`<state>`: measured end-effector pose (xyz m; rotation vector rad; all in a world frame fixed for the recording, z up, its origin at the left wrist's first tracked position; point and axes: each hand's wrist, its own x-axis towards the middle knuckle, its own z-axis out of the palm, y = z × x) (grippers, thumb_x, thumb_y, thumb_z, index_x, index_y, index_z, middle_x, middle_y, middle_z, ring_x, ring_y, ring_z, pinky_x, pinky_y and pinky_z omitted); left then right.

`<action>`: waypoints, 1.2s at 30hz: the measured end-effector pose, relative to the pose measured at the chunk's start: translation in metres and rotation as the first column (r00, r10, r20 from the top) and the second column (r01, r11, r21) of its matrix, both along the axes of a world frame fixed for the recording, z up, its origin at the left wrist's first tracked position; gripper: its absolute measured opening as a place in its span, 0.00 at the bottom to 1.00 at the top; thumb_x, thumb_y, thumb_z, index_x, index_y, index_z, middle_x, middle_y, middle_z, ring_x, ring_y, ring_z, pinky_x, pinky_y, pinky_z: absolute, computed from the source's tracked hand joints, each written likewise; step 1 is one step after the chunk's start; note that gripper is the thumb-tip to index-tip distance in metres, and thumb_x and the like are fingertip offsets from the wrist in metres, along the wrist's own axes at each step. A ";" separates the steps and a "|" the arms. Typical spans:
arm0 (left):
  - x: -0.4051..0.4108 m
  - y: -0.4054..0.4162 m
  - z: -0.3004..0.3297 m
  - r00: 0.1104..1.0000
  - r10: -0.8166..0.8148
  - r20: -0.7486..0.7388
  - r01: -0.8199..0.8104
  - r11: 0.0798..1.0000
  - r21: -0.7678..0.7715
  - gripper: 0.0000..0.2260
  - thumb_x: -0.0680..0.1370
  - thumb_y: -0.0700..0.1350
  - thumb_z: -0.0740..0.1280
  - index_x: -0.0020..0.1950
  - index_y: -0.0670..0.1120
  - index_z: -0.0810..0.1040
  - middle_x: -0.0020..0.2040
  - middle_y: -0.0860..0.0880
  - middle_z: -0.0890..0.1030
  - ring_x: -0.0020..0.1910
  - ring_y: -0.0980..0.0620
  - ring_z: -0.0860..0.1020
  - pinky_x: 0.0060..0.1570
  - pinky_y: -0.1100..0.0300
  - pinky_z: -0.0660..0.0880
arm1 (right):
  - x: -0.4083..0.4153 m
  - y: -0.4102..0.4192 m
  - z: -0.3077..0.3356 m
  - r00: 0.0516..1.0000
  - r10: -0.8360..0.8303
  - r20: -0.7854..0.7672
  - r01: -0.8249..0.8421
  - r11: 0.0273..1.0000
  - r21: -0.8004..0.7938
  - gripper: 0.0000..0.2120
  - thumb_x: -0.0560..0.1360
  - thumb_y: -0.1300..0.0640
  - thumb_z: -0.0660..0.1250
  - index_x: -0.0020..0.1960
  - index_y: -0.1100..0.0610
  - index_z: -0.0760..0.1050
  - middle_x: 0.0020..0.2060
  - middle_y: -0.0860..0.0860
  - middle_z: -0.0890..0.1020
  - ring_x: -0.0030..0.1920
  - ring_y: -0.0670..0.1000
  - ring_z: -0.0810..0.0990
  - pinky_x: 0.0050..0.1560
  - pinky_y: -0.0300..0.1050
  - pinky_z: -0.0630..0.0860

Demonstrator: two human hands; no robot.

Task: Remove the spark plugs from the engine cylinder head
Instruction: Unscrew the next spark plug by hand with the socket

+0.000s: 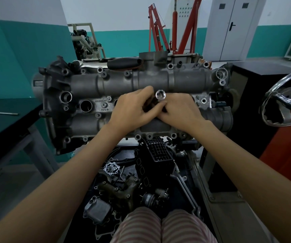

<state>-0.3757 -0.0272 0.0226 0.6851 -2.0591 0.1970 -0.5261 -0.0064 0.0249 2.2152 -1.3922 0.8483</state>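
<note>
Both hands meet over the middle of the cylinder head (120,83), at one of the plug wells in the central valley; the left hand (132,109) curls its fingers round the upper part of a chrome socket (160,94), whose open square end points up at the camera; the right hand (179,111) pinches lower down against the same tool, fingertips tucked beneath the left thumb, likely to steady it upright so it stays square on the plug below; the spark plug itself is hidden down in the well, so whether it is seated in the socket cannot be told; to the left, an open well (86,106) shows as a dark round bore, with no plug visible inside; a black-handled tool (123,62) lies along the far edge of the head, within reach for turning; on the table at left rests a thin rod (0,112); loose engine parts lie in a tray (116,186) beneath the head
</note>
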 end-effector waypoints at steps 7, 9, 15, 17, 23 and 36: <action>0.000 -0.001 -0.001 1.000 -0.008 -0.028 0.007 1.000 -0.008 0.15 0.76 0.51 0.62 0.33 0.45 0.71 0.28 0.56 0.67 0.26 0.52 0.67 0.29 0.61 0.61 | 0.000 -0.003 0.000 0.998 -0.045 -0.044 0.046 0.999 0.012 0.21 0.73 0.41 0.55 0.47 0.56 0.77 0.38 0.51 0.82 0.39 0.54 0.79 0.34 0.44 0.66; 0.001 -0.002 0.000 1.000 -0.015 -0.013 0.015 1.000 -0.010 0.16 0.76 0.53 0.62 0.32 0.45 0.71 0.28 0.55 0.67 0.26 0.52 0.67 0.29 0.61 0.61 | -0.001 -0.004 -0.001 0.999 -0.044 -0.030 0.045 0.999 0.031 0.17 0.74 0.45 0.58 0.41 0.57 0.77 0.35 0.53 0.81 0.37 0.56 0.79 0.33 0.44 0.63; -0.001 0.002 0.001 1.000 -0.015 -0.020 0.016 1.000 0.011 0.10 0.75 0.49 0.61 0.38 0.47 0.62 0.31 0.56 0.66 0.28 0.56 0.64 0.29 0.62 0.59 | 0.001 -0.003 0.000 0.999 -0.030 -0.011 0.030 0.999 0.023 0.13 0.73 0.49 0.60 0.47 0.60 0.69 0.35 0.53 0.80 0.35 0.58 0.78 0.31 0.44 0.61; -0.001 0.002 0.000 0.999 -0.012 -0.029 0.012 1.000 0.001 0.12 0.76 0.48 0.62 0.37 0.49 0.62 0.29 0.57 0.65 0.27 0.56 0.64 0.28 0.61 0.60 | 0.001 -0.002 0.000 1.000 -0.026 0.012 0.026 0.999 0.029 0.14 0.73 0.47 0.60 0.46 0.58 0.66 0.33 0.53 0.79 0.34 0.57 0.78 0.30 0.44 0.60; 0.000 -0.001 0.001 1.000 -0.017 -0.009 0.018 1.000 0.018 0.17 0.75 0.53 0.63 0.33 0.43 0.68 0.27 0.52 0.68 0.25 0.50 0.68 0.27 0.58 0.64 | 0.000 -0.005 0.000 0.999 -0.042 -0.014 0.042 0.999 0.021 0.19 0.73 0.42 0.54 0.41 0.56 0.75 0.34 0.52 0.81 0.37 0.55 0.79 0.32 0.44 0.63; 0.000 -0.002 0.001 1.000 -0.007 0.000 0.007 1.000 -0.030 0.14 0.76 0.53 0.61 0.35 0.50 0.61 0.30 0.57 0.64 0.28 0.56 0.64 0.30 0.62 0.60 | 0.001 -0.004 0.000 0.995 -0.076 -0.060 0.078 0.997 0.020 0.22 0.73 0.39 0.53 0.49 0.53 0.78 0.39 0.50 0.82 0.41 0.53 0.80 0.36 0.44 0.68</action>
